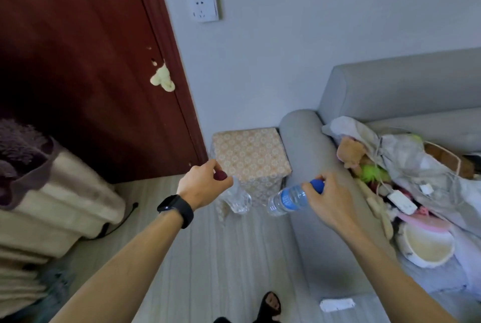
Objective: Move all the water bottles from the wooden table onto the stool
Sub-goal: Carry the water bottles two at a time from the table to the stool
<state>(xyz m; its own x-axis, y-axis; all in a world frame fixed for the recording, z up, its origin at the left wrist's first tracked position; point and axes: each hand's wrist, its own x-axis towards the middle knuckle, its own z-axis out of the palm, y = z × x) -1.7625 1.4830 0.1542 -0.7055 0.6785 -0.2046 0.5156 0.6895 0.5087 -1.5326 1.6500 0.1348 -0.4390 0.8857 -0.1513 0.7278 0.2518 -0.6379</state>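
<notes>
At centre frame the left hand [203, 183] grips a clear bottle [238, 199] by its dark red cap. The right hand [326, 201] grips a blue-labelled water bottle [286, 199] by its blue cap. Both hang in front of the patterned cube stool [250, 156], which stands between the dark red door [91, 62] and the grey sofa [302, 140]. The clear bottle's outline is blurred.

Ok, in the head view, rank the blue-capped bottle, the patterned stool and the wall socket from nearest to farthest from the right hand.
1. Blue-capped bottle: held by the right hand at its cap end.
2. Patterned stool: just beyond, up and to the left, beside the sofa arm.
3. Wall socket: high on the wall, farthest.
</notes>
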